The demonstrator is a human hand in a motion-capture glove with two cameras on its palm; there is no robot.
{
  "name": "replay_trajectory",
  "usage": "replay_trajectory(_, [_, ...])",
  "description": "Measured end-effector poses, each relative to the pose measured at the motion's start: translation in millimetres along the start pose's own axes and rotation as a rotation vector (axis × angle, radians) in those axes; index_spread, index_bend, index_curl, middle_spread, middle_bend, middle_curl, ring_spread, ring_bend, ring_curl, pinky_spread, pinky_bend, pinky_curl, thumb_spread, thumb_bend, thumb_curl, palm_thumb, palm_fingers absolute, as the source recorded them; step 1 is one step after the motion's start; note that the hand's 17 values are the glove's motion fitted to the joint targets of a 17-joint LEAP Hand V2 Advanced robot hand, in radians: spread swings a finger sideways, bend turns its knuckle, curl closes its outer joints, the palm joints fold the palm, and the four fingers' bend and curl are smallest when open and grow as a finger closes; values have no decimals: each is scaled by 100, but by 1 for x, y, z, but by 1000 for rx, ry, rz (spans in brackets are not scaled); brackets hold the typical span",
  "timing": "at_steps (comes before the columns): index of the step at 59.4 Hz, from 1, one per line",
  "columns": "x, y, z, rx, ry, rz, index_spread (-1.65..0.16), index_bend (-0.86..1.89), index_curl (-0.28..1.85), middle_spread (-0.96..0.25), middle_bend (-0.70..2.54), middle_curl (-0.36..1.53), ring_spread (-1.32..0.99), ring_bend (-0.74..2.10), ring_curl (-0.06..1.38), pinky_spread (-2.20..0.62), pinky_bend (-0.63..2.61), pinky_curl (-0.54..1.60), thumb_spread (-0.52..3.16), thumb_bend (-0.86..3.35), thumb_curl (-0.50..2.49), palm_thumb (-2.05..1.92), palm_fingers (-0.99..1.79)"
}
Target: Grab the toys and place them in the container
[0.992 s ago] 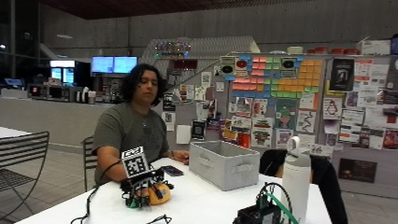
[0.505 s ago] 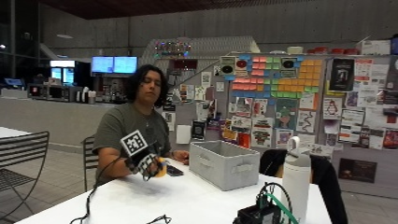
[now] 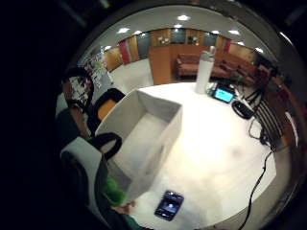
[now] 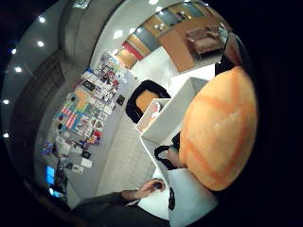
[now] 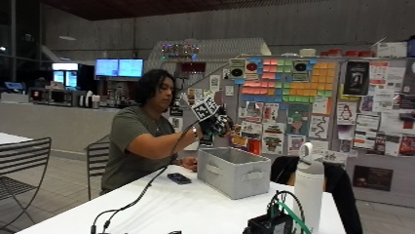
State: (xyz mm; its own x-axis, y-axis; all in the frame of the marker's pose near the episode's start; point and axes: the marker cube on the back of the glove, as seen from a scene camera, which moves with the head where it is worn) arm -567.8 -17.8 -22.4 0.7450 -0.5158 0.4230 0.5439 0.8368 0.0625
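A person sits at a white table (image 5: 195,204). A second ago the gloved right hand (image 5: 217,124) was low over the tabletop with an orange toy (image 4: 218,127); half a second later it had lifted off — now it is raised above the near end of the grey bin (image 5: 233,170). Its fingers are curled around the toy, which fills the thumb-side palm view. The bin's bare floor shows below — so the carry looks nearly done, with only the drop left. A phone (image 5: 179,178) lies beside the bin.
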Motion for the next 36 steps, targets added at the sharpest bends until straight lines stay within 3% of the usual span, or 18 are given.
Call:
replay_trajectory(8, [3, -31, 33, -105, 24, 27, -43, 36, 65, -48, 97, 91, -41, 140, 65, -42, 129, 58, 61, 8, 83, 61, 97])
replay_trajectory(13, [15, -31, 48, -242, 50, 57, -39, 19, 66, -44, 81, 87, -39, 138, 64, -42, 129, 57, 81, -3, 76, 43, 71])
replay_trajectory(14, [18, -30, 50, -255, 57, 56, -39, 16, 63, -41, 69, 83, -39, 128, 61, -37, 124, 55, 87, -13, 70, 27, 39])
replay_trajectory(15, [21, -29, 51, -262, 61, 55, -39, 18, 66, -40, 68, 83, -38, 130, 63, -36, 125, 57, 90, -12, 68, 23, 37])
replay_trajectory(16, [23, -28, 51, -265, 62, 54, -39, 19, 65, -36, 57, 79, -35, 117, 60, -30, 123, 57, 90, -16, 65, 13, 7])
replay_trajectory(18, [28, -24, 49, -268, 55, 49, -38, 24, 67, -32, 50, 76, -30, 106, 59, -23, 123, 57, 93, -13, 61, 6, -10])
replay_trajectory(26, [40, 24, 22, -322, -10, 0, -41, 24, 58, -21, 36, 65, -22, 80, 42, -8, 105, 42, 99, -8, 51, -7, -4])
replay_trajectory(36, [67, 111, -37, -365, -43, -117, -41, 26, 56, -15, 31, 59, -19, 79, 38, 0, 95, 37, 107, -6, 42, -6, 7])
